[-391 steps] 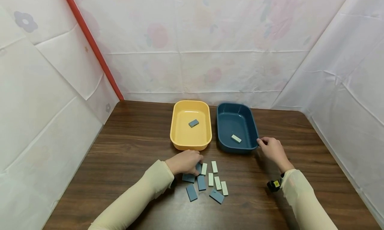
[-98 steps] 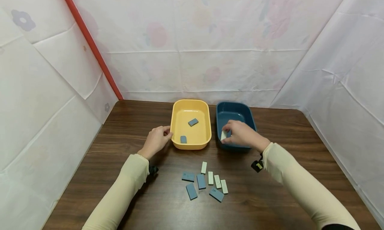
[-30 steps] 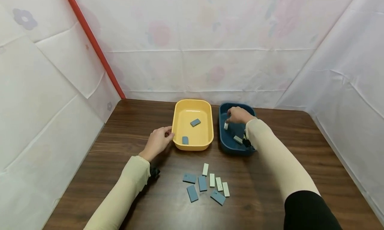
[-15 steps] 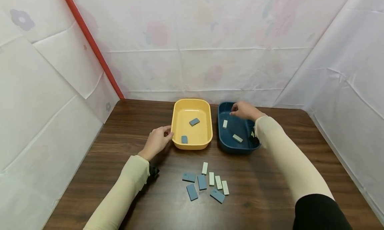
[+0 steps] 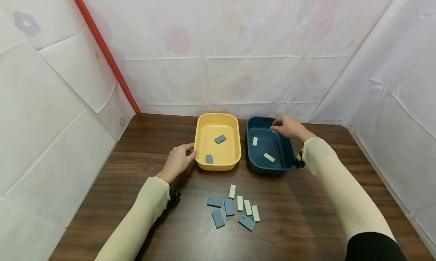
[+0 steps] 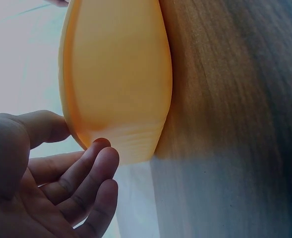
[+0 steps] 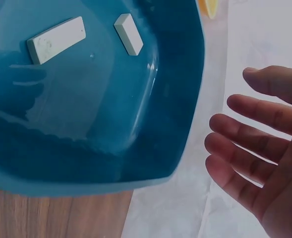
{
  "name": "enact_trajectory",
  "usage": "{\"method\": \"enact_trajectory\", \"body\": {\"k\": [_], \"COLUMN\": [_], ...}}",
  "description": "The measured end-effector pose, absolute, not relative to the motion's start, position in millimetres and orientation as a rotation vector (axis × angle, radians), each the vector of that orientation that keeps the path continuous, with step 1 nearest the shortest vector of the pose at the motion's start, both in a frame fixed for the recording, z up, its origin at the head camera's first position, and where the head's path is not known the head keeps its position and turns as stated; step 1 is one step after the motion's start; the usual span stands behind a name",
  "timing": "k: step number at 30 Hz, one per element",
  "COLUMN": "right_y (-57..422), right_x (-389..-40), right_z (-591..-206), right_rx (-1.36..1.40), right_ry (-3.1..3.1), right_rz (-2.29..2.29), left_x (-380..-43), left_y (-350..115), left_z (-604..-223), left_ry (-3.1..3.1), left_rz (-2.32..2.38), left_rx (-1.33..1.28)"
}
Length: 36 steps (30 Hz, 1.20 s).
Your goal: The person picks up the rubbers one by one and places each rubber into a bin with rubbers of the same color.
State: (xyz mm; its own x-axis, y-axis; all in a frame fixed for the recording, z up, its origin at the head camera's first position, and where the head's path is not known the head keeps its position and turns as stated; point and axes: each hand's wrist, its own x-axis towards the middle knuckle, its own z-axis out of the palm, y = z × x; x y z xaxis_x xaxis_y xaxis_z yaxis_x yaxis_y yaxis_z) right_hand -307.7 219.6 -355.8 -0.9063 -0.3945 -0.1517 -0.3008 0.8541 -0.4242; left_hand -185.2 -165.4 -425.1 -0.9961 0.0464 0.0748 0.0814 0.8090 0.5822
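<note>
My left hand (image 5: 178, 160) is at the left rim of the yellow tray (image 5: 218, 167). Its thumb and index finger touch the rim, while the other fingers (image 6: 106, 161) hang loosely bent beside the wall. Over the far right rim of the dark blue tray (image 5: 270, 171) hovers my right hand (image 5: 289, 127); the right wrist view shows its fingers spread and holding nothing. Two small white blocks, one farther back (image 5: 255, 141) and one nearer (image 5: 269, 157), lie in the blue tray. Inside the yellow one are two blue-grey tiles, the upper tile (image 5: 220, 139) and the lower tile (image 5: 209, 159).
On the wooden table (image 5: 136, 140), in front of the trays, lie several white blocks (image 5: 240, 203) and several blue-grey tiles (image 5: 218, 218). The trays stand side by side with a narrow gap. A pale patterned sheet (image 5: 218, 79) hangs behind and at both sides.
A second white block has been set down and let go in the blue tray, and the right hand has drawn back rightward. Earlier, the left hand moved from the tiles to the yellow tray, which gained a tile.
</note>
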Motion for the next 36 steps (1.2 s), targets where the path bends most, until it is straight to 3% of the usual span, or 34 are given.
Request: {"method": "enact_trajectory", "body": {"k": [17, 36], "right_y": [247, 270], "right_x": [-284, -259], "right_z": [-354, -372], "right_rx": [-0.572, -0.436], "right_ry": [2.891, 2.877], "right_rz": [-0.612, -0.604], "left_x": [-188, -191], "left_y": [-168, -169], "left_z": [-427, -429], "left_ry": [-2.939, -2.936], "left_rz": [-0.968, -0.951], "left_rx": [-0.095, -0.100]}}
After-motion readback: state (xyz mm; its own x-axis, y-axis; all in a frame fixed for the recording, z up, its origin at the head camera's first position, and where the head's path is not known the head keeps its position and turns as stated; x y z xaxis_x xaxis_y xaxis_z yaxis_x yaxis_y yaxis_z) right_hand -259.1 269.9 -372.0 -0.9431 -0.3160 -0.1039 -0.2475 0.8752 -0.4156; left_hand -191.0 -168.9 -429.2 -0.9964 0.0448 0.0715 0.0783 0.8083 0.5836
